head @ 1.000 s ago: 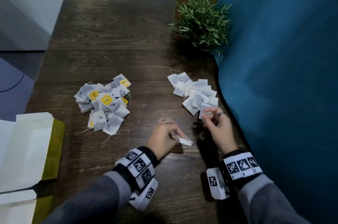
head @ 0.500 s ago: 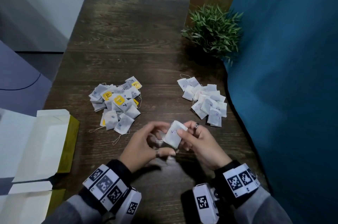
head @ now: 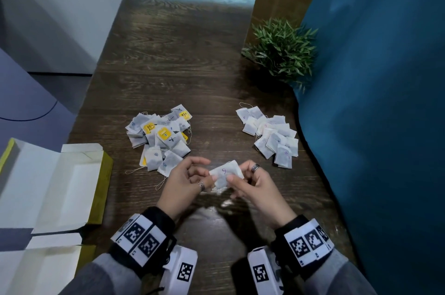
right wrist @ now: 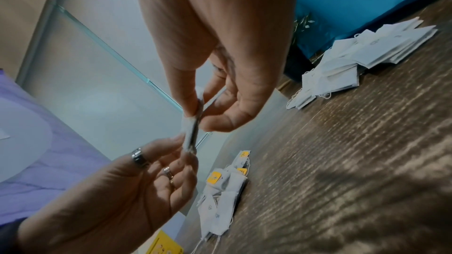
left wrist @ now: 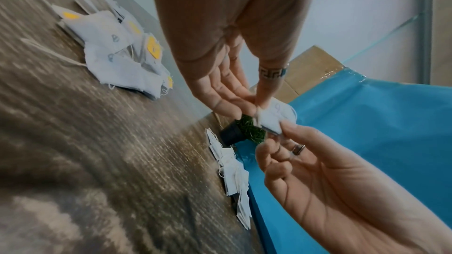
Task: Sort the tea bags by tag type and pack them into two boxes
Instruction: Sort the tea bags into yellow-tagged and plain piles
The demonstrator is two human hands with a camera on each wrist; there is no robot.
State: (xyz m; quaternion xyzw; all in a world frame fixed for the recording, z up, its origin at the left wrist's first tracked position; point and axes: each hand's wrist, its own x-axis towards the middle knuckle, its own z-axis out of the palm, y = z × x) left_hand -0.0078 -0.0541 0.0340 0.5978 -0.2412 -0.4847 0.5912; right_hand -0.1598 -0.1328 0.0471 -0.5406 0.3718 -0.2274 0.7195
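A small white paper tea bag [head: 226, 173] is held up in the air above the dark wooden tabletop [head: 168, 73], near the front edge and between the two piles. It is flat, soft and square, with a little purple mark drawn on it. From the right wrist view it looks very thin, seen edge on. The left hand [head: 185, 184] pinches one side of it with the fingers [left wrist: 229, 103] bent, and the right hand [head: 252, 188] pinches the other side between thumb and fingers [right wrist: 220, 119]. Both hands wear dark metal rings.

To the left lies a messy pile of tea bags [head: 161, 138] with thin strings and shiny yellow square tags. To the right, well apart from it, lies another pile of plain white tea bags [head: 272, 135] with small purple marks and no yellow tags showing.

At the left edge of the tabletop sits an open cardboard box [head: 55, 186], white inside and yellow-green outside, with its flaps spread out. A second open box [head: 41, 263] lies just below it, nearer the person.

A small bushy green plant [head: 280, 50] in a dark pot stands at the back right, beside a smooth blue cover [head: 375, 114].
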